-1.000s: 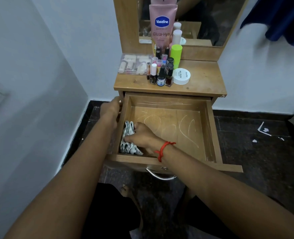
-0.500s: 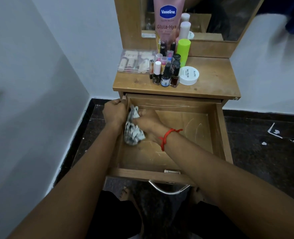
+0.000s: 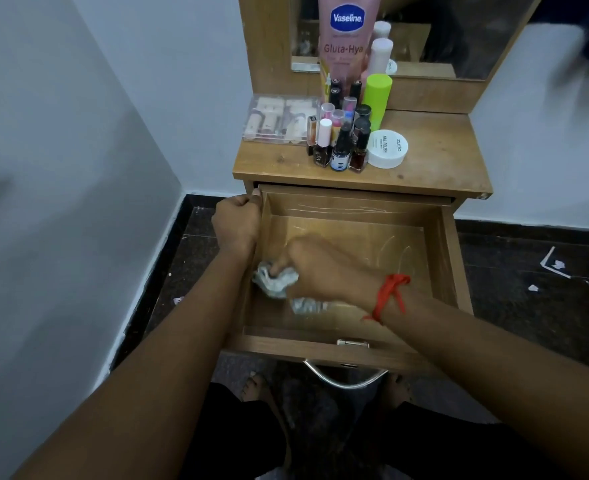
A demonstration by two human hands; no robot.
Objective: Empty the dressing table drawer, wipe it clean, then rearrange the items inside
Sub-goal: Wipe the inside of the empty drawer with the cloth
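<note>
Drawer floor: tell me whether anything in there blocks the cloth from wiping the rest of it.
Nothing visible does. The right hand presses the cloth near the left wall of the drawer; the remaining floor is bare wood. The left hand grips the left rim, outside the wiping path. The cosmetics stand up on the tabletop.

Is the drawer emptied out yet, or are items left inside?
Emptied. The drawer stands pulled open and shows bare wood; only the cloth under the right hand is inside. The bottles stand on top.

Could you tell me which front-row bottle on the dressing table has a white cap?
The leftmost front bottle; the other two beside it wear black caps.
</note>
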